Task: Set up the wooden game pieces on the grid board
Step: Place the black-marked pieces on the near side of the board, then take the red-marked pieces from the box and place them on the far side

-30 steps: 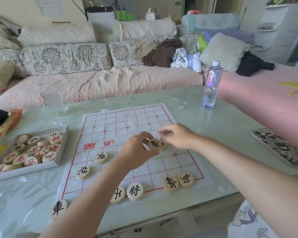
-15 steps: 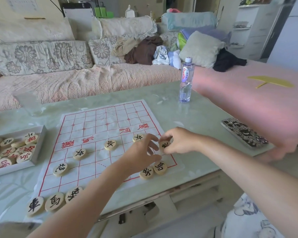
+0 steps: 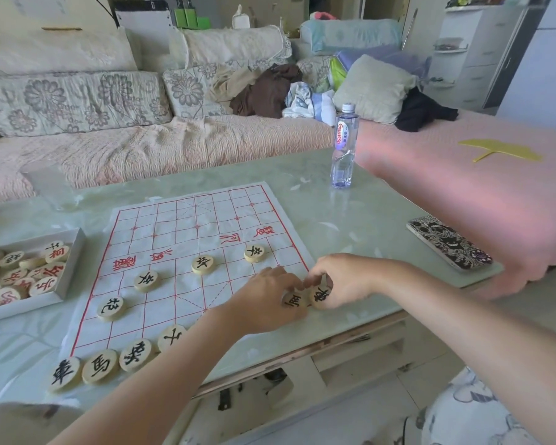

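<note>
A white cloth grid board (image 3: 180, 220) with red lines lies on the pale green table. Round wooden pieces with black characters stand on it: three along one row (image 3: 203, 264), one further left (image 3: 110, 308), several along the near edge (image 3: 135, 354). At the board's near right corner my left hand (image 3: 264, 300) holds a piece (image 3: 293, 299) with curled fingers. Beside it, touching, my right hand (image 3: 344, 281) pinches another piece (image 3: 321, 295), tilted up just over the corner.
A white box (image 3: 68, 284) of red and black pieces sits left of the board. A water bottle (image 3: 344, 146) stands behind it, a patterned phone (image 3: 448, 247) lies at the right. The table's front edge runs just below my hands. A sofa stands beyond.
Both hands came down from mid-board to the near right corner. A piece now stands further right in the pawn row. The camera turned, so everything shifted left.
</note>
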A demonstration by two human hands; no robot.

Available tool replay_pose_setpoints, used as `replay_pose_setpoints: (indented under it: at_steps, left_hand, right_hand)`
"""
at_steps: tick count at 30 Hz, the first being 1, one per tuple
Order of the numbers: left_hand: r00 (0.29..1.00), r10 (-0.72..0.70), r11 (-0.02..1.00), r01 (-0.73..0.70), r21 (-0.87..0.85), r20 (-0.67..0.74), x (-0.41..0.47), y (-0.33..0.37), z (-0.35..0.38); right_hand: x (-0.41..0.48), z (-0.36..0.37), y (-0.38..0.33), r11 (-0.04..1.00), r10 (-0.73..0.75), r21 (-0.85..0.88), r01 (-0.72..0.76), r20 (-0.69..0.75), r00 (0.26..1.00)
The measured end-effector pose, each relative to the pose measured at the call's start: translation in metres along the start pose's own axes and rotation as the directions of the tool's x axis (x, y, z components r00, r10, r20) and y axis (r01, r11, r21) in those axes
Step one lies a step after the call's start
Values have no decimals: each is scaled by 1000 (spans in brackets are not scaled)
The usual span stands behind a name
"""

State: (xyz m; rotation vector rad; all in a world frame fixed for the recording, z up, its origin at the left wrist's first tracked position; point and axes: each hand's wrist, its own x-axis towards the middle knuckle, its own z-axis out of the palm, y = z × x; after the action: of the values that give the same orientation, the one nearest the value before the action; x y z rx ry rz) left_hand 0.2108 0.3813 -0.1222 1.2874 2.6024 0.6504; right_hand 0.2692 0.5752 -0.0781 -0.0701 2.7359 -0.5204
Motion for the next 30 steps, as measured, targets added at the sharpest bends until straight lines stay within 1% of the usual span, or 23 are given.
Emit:
replay_pose_setpoints:
  at_steps: [2, 5, 8, 11, 14, 17, 20, 22, 24, 26, 30]
  left_hand:
    - [1000, 1, 1000, -1, -23, -21, -2, -1, -2]
    - [997, 4, 998, -8, -59, -75, -7, -11, -9]
    - [990, -34, 997, 24, -73, -133, -17, -29, -26]
    - [971, -102, 993, 86, -79, -219, -31, -58, -50]
    - [939, -195, 981, 183, -69, -283, -49, -91, -77]
    - [895, -304, 951, 303, -52, -327, -68, -127, -106]
    - [863, -392, 916, 399, -46, -318, -91, -161, -134]
    - [843, -414, 902, 431, -29, -342, -109, -181, -151]
    - [807, -441, 883, 470, -26, -393, -130, -203, -166]
    - [755, -502, 843, 535, -46, -423, -151, -227, -180]
    - [624, -633, 757, 624, -197, -458, -194, -274, -199]
  right_hand:
    - [2, -5, -4, 999, 29, 16, -29, 6, 1000]
    - [8, -13, -12, 998, 46, 40, -43, -61, 997]
    - [20, -15, -29, 997, 15, 82, -1, -161, 987]
    - [38, -14, -56, 990, -53, 115, 83, -242, 969]
    - [62, -10, -90, 979, -128, 121, 162, -249, 960]
    - [90, -4, -130, 976, -173, 93, 198, -226, 959]
    - [123, 4, -173, 959, -244, 92, 266, -203, 948]
    - [144, 10, -204, 946, -285, 100, 308, -193, 939]
    - [165, 17, -235, 936, -311, 109, 336, -192, 931]
    - [184, 22, -265, 925, -338, 115, 362, -187, 922]
    - [220, 34, -321, 900, -413, 79, 429, -165, 896]
